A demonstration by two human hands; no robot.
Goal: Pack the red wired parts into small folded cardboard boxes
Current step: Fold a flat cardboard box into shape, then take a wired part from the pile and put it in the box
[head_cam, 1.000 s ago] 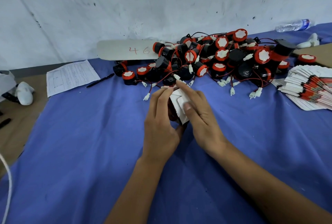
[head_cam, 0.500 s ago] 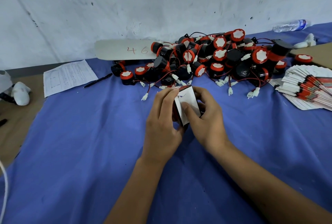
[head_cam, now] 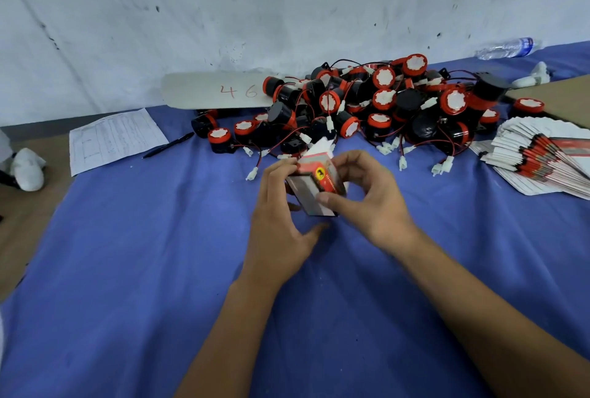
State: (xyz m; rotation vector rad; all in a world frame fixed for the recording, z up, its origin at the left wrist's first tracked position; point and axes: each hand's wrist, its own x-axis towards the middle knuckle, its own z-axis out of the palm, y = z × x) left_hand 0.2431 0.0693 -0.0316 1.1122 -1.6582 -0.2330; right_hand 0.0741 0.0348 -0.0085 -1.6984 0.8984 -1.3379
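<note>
A small cardboard box (head_cam: 314,185), red and white with a yellow emblem, is held above the blue cloth between both hands. My left hand (head_cam: 281,222) grips its left side with fingers curled round it. My right hand (head_cam: 367,199) pinches its right side, thumb on the near face. A white flap stands up at the box's far end. Behind it lies a heap of black and red wired parts (head_cam: 376,104) with white connectors. A fanned stack of flat unfolded boxes (head_cam: 542,161) lies at the right.
The blue cloth (head_cam: 143,254) covers the table. A printed sheet (head_cam: 111,139) and a black pen (head_cam: 167,145) lie at the left, a white board marked 46 (head_cam: 217,91) against the wall, a plastic bottle (head_cam: 507,48) at the far right, white objects (head_cam: 27,169) at the left edge.
The box has been turned in my hands: its plain white face pointed up before, now its red printed side shows. Both hands shifted slightly towards me with it.
</note>
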